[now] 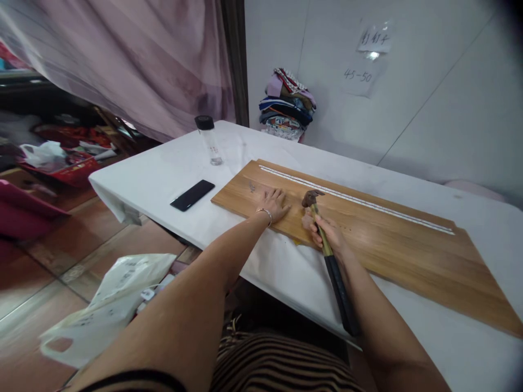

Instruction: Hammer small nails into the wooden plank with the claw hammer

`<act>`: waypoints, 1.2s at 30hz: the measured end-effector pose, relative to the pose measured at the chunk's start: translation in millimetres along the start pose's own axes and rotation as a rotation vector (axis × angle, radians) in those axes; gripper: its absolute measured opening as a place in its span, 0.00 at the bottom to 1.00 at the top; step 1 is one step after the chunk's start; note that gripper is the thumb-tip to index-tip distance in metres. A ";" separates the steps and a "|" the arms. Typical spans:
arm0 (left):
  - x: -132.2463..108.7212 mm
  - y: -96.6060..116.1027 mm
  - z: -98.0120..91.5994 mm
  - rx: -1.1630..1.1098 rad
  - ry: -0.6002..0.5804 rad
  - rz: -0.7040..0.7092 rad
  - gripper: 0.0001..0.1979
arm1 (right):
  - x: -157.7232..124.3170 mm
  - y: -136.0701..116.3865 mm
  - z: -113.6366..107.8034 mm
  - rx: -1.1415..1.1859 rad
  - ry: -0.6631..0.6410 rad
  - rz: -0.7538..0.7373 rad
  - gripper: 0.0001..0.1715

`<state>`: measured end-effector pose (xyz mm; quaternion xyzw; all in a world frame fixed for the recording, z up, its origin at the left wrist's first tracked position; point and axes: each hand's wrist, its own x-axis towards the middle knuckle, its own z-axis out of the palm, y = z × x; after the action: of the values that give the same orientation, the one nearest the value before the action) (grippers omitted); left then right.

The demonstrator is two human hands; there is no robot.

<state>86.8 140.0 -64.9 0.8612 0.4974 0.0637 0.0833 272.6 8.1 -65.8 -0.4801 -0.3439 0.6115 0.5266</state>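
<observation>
A long brown wooden board (392, 245) lies flat on the white-covered table, with a white strip (347, 197) running along its far side. My left hand (273, 204) rests on the board near its left end, palm down and fingers spread. Just left of those fingers is a small cluster of dark nails (252, 187). In my right hand (324, 231) is a claw hammer (335, 288), gripped high on the shaft near the head. Its rusty head is above the board and the black handle end points back toward me.
A black phone (193, 195) and a clear bottle with a black lid (211, 142) stand on the white tablecloth (155, 158) to the left. Folded clothes (287, 103) are piled at the back by the wall. A white plastic bag (118, 305) is below the table's left edge.
</observation>
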 end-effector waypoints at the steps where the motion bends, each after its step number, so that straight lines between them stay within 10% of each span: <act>1: 0.0 0.0 0.2 0.004 0.000 0.000 0.29 | 0.3 0.1 -0.4 0.002 -0.002 0.001 0.33; 36: 3.9 -4.0 5.7 0.028 0.037 0.007 0.28 | -1.0 -6.5 4.3 -0.021 0.039 0.037 0.31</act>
<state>86.4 144.9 -71.2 0.8626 0.4967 0.0730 0.0619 270.5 8.8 -58.2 -0.5035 -0.3311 0.6081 0.5167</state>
